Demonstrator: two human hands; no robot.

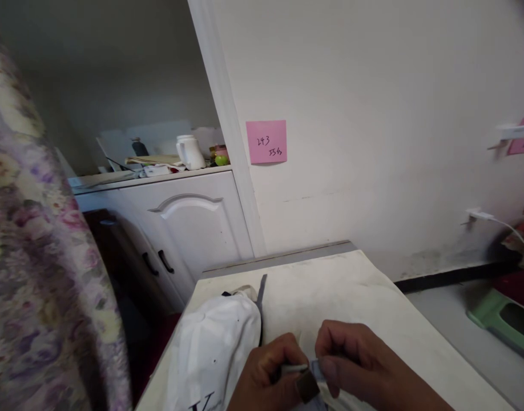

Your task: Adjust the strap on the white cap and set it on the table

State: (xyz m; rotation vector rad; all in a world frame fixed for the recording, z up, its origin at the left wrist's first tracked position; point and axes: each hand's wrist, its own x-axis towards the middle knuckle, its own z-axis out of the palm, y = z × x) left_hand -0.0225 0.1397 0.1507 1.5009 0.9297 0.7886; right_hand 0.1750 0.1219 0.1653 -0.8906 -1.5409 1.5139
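Both my hands meet at the bottom edge of the view over a white table (365,297). My left hand (266,371) is closed, pinching a thin grey strap or strip with a small dark brown piece at its end (307,385). My right hand (356,362) is closed too, its fingertips pressed on the same small piece from the right. A white cap (214,348) with dark lettering and a grey strap lies on the table just left of my left hand.
A white cabinet (189,228) with dark handles stands behind the table, with a white jug (189,151) and clutter on top. A pink sticky note (266,141) is on the wall. A floral curtain (35,257) hangs at left; a green stool (502,319) stands on the floor at right.
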